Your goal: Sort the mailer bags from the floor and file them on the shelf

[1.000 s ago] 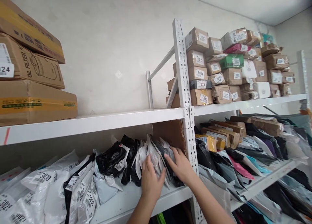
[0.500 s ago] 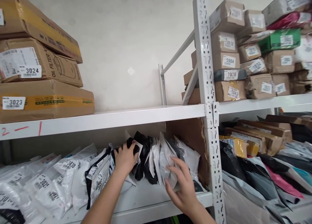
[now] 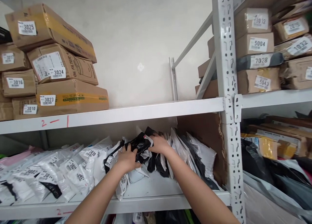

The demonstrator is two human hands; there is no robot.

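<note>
A black plastic mailing bag [image 3: 140, 143] with a white label lies across the row of packages on the middle shelf. My left hand [image 3: 127, 159] is at its left end, fingers curled over the plastic. My right hand [image 3: 159, 144] pinches its right end close to the label, thumb at the front. Part of the bag is hidden behind my fingers. White mailing bags [image 3: 176, 146] lean upright just right of my right hand. Below my left hand, a pale bag [image 3: 136, 176] lies on the shelf. Numbered white bags [image 3: 73, 167] slump in a row on the left.
A white metal shelf beam [image 3: 158, 109] runs above my hands, and a perforated post [image 3: 229, 87] stands at right. Numbered cardboard boxes [image 3: 73, 98] are stacked on the upper left shelf. More boxes [image 3: 258, 43] and bags fill the neighbouring rack. A cardboard sheet [image 3: 204, 129] lines the shelf's end.
My right hand has moved left from the white bags to the black bag, its fingers closing there. My left hand has shifted slightly, and the view has turned left.
</note>
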